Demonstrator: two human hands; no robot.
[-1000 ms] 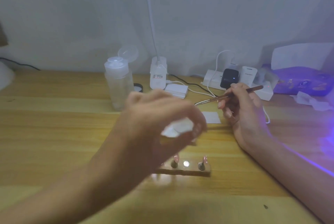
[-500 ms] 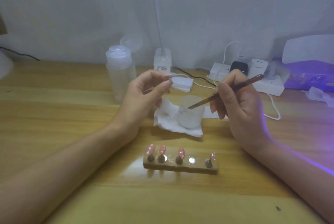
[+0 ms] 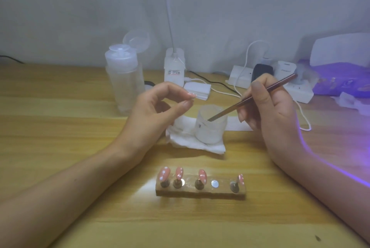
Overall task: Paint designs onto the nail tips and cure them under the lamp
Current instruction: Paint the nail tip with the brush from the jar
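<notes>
Hands barely moved since half a second ago. Left hand (image 3: 158, 111) pinches a nail tip (image 3: 191, 95) left of the jar (image 3: 210, 127). Wooden table (image 3: 60, 127), white wall. Jar sits on tissue (image 3: 192, 141), contents unclear. Right hand (image 3: 268, 111) grips brush (image 3: 252, 97), tip inside the jar. Holder (image 3: 200, 186) near of jar, four pink tips.

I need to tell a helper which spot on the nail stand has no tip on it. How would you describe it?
Find the wooden stand at the near edge of the table, in front of the white jar. It carries four pink nail tips with white dots. The empty spot is fourth from the left: a bare shiny metal disc, no tip on it.
</notes>
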